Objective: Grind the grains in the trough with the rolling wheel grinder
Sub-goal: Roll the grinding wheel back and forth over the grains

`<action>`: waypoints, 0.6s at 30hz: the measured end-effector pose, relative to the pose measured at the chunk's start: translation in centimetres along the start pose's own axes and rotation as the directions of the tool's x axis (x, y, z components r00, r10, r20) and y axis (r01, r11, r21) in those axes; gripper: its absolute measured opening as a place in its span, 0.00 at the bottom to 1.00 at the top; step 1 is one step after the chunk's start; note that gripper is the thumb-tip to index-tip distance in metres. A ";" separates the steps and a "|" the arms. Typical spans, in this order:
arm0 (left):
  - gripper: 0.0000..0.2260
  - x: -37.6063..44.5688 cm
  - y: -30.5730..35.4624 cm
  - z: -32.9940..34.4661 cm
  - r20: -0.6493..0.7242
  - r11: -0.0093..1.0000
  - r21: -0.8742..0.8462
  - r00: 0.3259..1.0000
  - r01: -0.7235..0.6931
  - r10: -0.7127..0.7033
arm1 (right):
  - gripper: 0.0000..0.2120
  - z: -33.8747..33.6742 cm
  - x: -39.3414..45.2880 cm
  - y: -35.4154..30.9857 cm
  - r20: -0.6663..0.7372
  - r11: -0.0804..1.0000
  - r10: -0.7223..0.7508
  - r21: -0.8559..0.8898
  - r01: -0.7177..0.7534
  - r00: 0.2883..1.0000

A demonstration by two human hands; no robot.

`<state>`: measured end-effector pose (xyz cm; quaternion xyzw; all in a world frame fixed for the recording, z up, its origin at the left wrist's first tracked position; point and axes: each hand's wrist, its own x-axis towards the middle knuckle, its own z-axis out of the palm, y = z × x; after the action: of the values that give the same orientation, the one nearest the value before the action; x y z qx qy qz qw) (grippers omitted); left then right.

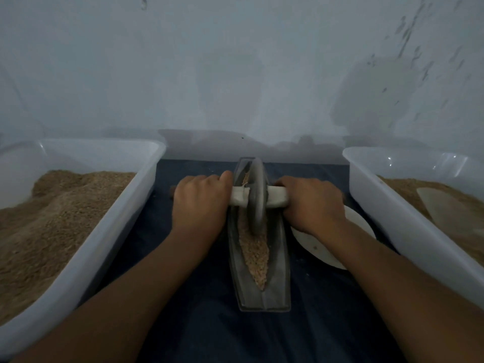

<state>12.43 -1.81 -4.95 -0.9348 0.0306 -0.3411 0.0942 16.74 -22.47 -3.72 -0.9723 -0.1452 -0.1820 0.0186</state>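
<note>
A grey boat-shaped metal trough [280,268] lies lengthwise on the dark cloth in front of me, with pale brown grains [255,255] along its groove. The grey wheel grinder [258,195] stands upright in the trough's far half. Its white-wrapped axle handle [277,199] sticks out on both sides. My left hand [200,203] grips the left end of the handle and my right hand [313,203] grips the right end, both with fingers curled over it.
A white plastic tub [117,231] heaped with brown grain stands at the left. Another white tub [392,210] at the right holds grain and a pale scoop [440,208]. A white plate [322,247] lies under my right wrist. The wall rises close behind the trough.
</note>
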 end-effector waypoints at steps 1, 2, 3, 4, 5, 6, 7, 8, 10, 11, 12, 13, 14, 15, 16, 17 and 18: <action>0.06 0.4 -0.1 0.3 0.001 1.000 0.005 1.000 0.007 -0.007 | 0.17 0.0 0.4 0.1 0.018 1.000 -0.006 0.003 0.006 1.000; 0.05 0.8 -0.2 0.6 0.004 1.000 0.005 1.000 0.014 -0.014 | 0.17 0.0 0.9 0.2 0.030 1.000 -0.021 -0.001 0.021 0.999; 0.05 1.1 -0.4 0.9 0.006 1.000 0.003 1.000 0.018 -0.018 | 0.17 -0.2 1.5 0.3 0.044 0.999 -0.035 -0.007 0.035 0.998; 0.04 1.4 -0.4 1.1 0.010 1.000 0.007 1.000 0.022 -0.022 | 0.17 -0.3 2.1 0.3 0.067 0.999 -0.042 -0.010 0.043 0.997; 0.04 1.6 -0.5 1.3 0.014 0.999 0.018 1.000 0.027 -0.027 | 0.18 -0.5 2.6 0.3 0.097 0.999 -0.042 -0.012 0.043 0.994; 0.04 1.9 -0.5 1.5 0.016 0.999 0.035 0.999 0.035 -0.035 | 0.19 -0.7 3.2 0.3 0.128 0.999 -0.038 -0.013 0.040 0.991; 0.04 2.0 -0.4 1.5 0.017 0.998 0.050 0.999 0.042 -0.043 | 0.19 -0.9 3.7 0.2 0.154 0.999 -0.033 -0.017 0.036 0.988; 0.04 2.2 -0.4 1.5 0.021 0.997 0.060 0.999 0.047 -0.048 | 0.19 -1.0 4.0 0.2 0.170 0.999 -0.029 -0.020 0.033 0.985; 0.05 2.3 -0.4 1.5 0.025 0.997 0.068 0.999 0.046 -0.047 | 0.18 -0.9 4.3 0.2 0.174 0.999 -0.025 -0.029 0.031 0.984; 0.05 2.3 -0.3 1.5 0.020 0.997 0.068 0.999 0.042 -0.043 | 0.18 -0.8 4.2 0.3 0.165 0.999 -0.024 -0.035 0.030 0.986; 0.05 2.3 -0.3 1.4 0.015 0.997 0.067 0.999 0.039 -0.040 | 0.17 -0.7 4.1 0.3 0.152 0.999 -0.023 -0.040 0.030 0.988; 0.05 2.2 -0.3 1.4 0.011 0.997 0.067 0.999 0.036 -0.037 | 0.16 -0.6 4.0 0.3 0.139 0.999 -0.021 -0.043 0.027 0.990; 0.06 2.1 -0.3 1.3 0.008 0.997 0.070 0.999 0.034 -0.034 | 0.15 -0.4 3.7 0.3 0.128 0.999 -0.017 -0.045 0.023 0.992; 0.06 1.9 -0.3 1.2 0.004 0.997 0.071 1.000 0.031 -0.031 | 0.14 -0.4 3.5 0.3 0.121 0.999 -0.014 -0.046 0.020 0.992; 0.07 1.7 -0.3 1.1 -0.002 0.998 0.062 1.000 0.026 -0.026 | 0.13 -0.3 3.2 0.3 0.115 0.999 -0.014 -0.043 0.019 0.993; 0.08 1.4 -0.3 0.9 -0.009 0.999 0.042 1.000 0.019 -0.019 | 0.12 -0.3 2.9 0.2 0.108 0.999 -0.012 -0.039 0.016 0.994; 0.09 1.1 -0.3 0.7 -0.018 1.000 0.022 1.000 0.014 -0.014 | 0.12 -0.3 2.5 0.2 0.097 0.999 -0.009 -0.035 0.013 0.995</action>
<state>13.71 -1.56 -4.76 -0.9308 0.0211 -0.3503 0.1021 18.90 -21.96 -2.52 -0.9794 -0.1480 -0.1376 -0.0068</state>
